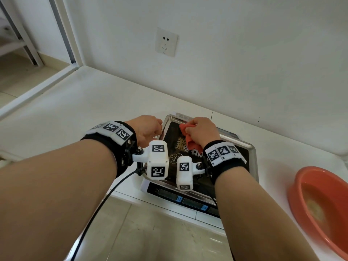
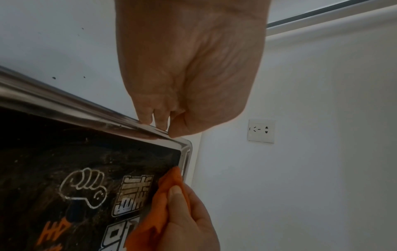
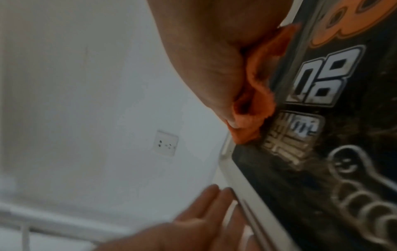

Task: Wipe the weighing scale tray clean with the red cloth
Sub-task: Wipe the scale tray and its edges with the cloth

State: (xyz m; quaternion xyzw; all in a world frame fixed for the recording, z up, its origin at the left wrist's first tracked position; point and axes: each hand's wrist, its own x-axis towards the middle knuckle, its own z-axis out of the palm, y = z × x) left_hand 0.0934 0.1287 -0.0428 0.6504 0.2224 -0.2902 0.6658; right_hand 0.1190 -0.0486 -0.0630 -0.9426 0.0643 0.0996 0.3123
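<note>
The scale's steel tray (image 1: pixel 170 117) carries a black sticker with a fist logo and looks smeared. My right hand (image 1: pixel 202 131) grips the bunched red cloth (image 1: pixel 192 146) and presses it on the tray's far part, near the back rim. In the left wrist view the cloth (image 2: pixel 150 229) sits under the right hand's thumb (image 2: pixel 176 191) close to the tray's corner. My left hand (image 1: pixel 146 129) pinches the tray's left rim (image 2: pixel 64 105) near the far corner, fingers outside and thumb on top. The right wrist view shows the cloth (image 3: pixel 255 95) against the sticker.
The scale's display panel (image 1: pixel 188 200) faces me at the white counter's front edge. A red basin (image 1: pixel 320 204) holding some water stands at the right. A wall socket (image 1: pixel 166 42) is behind, and a black cable (image 1: pixel 98 210) hangs from my left wrist.
</note>
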